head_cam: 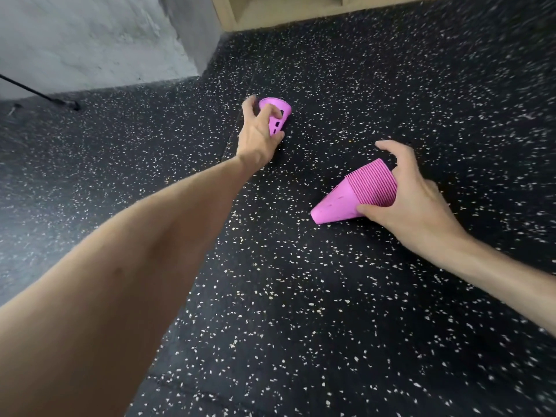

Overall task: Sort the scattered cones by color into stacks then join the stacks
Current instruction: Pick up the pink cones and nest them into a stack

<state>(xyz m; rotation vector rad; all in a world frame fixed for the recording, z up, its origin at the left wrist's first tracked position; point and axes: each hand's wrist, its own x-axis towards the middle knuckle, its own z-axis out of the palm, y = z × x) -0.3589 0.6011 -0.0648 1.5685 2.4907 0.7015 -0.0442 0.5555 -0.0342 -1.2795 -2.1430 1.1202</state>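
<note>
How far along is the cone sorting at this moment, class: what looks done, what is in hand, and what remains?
Done: many pink cones already sit nested in one stack, held on its side by the right hand. In hand: the left hand has its grip on a single loose pink cone on the speckled floor. Left: add that cone to the stack. No other colours show in view, so joining stacks cannot be judged.

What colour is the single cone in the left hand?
Pink, matching the stack; the single cone shows in the head view.

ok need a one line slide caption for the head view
Left hand grips a single pink cone while right hand holds the pink stack.
</note>
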